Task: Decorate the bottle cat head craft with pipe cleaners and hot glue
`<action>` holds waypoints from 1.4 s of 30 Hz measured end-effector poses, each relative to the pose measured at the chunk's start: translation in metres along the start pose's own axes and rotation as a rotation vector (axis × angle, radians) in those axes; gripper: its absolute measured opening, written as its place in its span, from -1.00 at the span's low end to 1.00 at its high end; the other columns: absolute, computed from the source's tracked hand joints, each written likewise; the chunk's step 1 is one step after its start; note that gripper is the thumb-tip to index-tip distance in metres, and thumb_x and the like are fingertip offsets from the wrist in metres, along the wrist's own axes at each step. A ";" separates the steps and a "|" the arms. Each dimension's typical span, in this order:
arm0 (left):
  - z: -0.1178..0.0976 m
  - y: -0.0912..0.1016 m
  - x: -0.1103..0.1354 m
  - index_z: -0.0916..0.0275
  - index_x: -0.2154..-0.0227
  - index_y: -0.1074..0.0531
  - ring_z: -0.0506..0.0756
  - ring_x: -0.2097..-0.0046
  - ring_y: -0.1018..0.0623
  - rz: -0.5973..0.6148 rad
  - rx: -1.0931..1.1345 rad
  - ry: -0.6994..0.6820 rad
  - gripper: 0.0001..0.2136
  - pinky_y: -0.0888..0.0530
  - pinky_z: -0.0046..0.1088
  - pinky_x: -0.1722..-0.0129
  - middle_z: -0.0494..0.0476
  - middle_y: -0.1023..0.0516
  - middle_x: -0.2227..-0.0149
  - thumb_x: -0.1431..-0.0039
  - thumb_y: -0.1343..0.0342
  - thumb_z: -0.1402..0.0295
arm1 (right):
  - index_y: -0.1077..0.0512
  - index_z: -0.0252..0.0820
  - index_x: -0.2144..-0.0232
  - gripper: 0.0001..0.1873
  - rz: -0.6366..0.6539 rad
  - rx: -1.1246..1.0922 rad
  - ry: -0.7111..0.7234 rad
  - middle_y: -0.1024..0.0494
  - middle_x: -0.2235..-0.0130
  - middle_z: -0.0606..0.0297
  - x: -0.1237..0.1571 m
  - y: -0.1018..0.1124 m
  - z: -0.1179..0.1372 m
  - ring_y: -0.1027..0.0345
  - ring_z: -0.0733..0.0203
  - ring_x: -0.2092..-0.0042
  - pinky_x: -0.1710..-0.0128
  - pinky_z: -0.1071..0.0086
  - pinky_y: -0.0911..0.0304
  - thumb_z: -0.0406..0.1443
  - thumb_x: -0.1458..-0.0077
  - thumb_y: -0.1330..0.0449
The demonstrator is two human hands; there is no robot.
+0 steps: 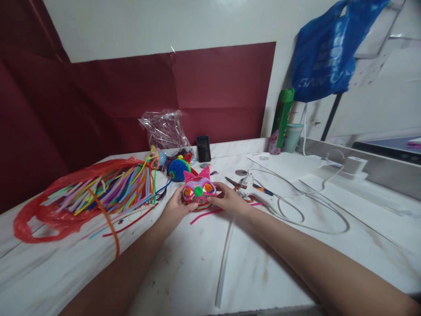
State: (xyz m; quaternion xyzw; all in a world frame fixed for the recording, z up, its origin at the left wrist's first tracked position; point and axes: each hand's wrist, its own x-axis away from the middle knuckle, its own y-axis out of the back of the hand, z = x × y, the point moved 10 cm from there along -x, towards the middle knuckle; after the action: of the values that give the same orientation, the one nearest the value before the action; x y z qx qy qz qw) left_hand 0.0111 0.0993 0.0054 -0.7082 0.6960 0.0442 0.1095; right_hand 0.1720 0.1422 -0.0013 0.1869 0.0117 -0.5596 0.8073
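Between both hands is a colourful pipe-cleaner cat face [198, 184] with pink pointed ears, orange-and-white eyes and a green nose. My left hand [177, 202] grips its left edge, thumb low on the front. On the opposite edge, my right hand [226, 198] is closed with its thumb at the lower front. A pink pipe cleaner [205, 215] lies on the table just below it. Behind the cat face sits a blue round pipe-cleaner figure [177, 169] with green and red parts. The fingers behind the cat face are hidden.
Left, a red plastic bag [29, 221] holds many pipe cleaners [121, 188]. Right lie scissors [234, 181], a white glue gun [259, 193] and a looping cable [329, 210]. A phone [203, 148] leans at the back near clear plastic wrap [164, 129]. A green spray can [283, 118] stands beside a cup [292, 137].
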 end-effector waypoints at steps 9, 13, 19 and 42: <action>0.000 0.001 -0.002 0.23 -0.01 -0.29 0.24 -0.13 -0.45 -0.008 -0.044 -0.051 -0.38 -0.35 -0.16 -0.15 0.26 -0.47 -0.08 0.18 -0.36 0.34 | -0.35 -0.21 -0.01 -0.44 0.009 0.027 0.030 -0.55 0.07 0.15 0.001 -0.003 0.003 -0.43 0.22 0.30 0.29 0.32 -0.36 -0.15 0.04 -0.31; -0.003 -0.001 -0.001 0.22 -0.01 -0.30 0.23 -0.12 -0.46 0.001 -0.038 -0.061 -0.38 -0.36 -0.18 -0.13 0.24 -0.47 -0.08 0.18 -0.36 0.33 | -0.35 -0.23 0.01 -0.45 -0.011 0.057 0.044 -0.57 0.12 0.16 0.002 -0.002 0.004 -0.43 0.22 0.32 0.34 0.35 -0.36 -0.15 0.04 -0.32; -0.003 0.000 0.005 0.21 -0.04 -0.25 0.21 -0.02 -0.51 -0.068 -0.091 0.002 -0.37 -0.42 -0.18 -0.05 0.20 -0.52 0.03 0.15 -0.34 0.32 | -0.33 -0.20 0.02 -0.44 -0.018 0.060 0.029 -0.57 0.14 0.21 0.007 -0.005 0.009 -0.44 0.24 0.33 0.36 0.36 -0.35 -0.15 0.06 -0.34; -0.010 0.003 0.007 0.19 -0.07 -0.17 0.19 0.02 -0.53 -0.088 -0.299 -0.059 -0.31 -0.45 -0.22 -0.01 0.19 -0.49 0.02 0.16 -0.33 0.38 | -0.26 -0.22 0.02 -0.42 -0.028 0.089 0.023 -0.55 0.14 0.17 0.016 -0.014 0.017 -0.47 0.15 0.23 0.25 0.30 -0.37 -0.24 0.08 -0.35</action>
State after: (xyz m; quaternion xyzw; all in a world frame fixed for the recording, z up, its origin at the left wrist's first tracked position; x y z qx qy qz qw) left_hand 0.0075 0.0904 0.0136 -0.7449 0.6464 0.1633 0.0252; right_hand 0.1622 0.1182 0.0073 0.2290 -0.0013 -0.5686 0.7901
